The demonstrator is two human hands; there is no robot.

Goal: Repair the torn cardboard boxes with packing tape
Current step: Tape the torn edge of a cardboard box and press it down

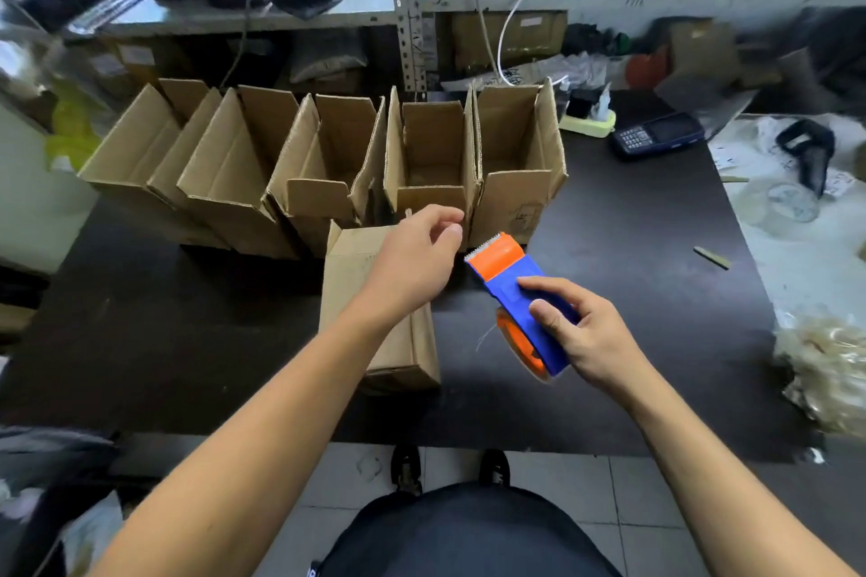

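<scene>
Over dark table (609,248): right hand (581,333), tape dispenser (520,290)

A dark worktop (632,248) stands on a pale tiled floor (586,497); a grey metal shelf (407,5) runs along its far edge.

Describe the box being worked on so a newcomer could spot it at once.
On the dark table, a row of open cardboard boxes stands along the far side. The closed box lies alone in front of that row, partly under the left hand. Unlike its neighbours, it lies on its side with flaps shut.
</scene>
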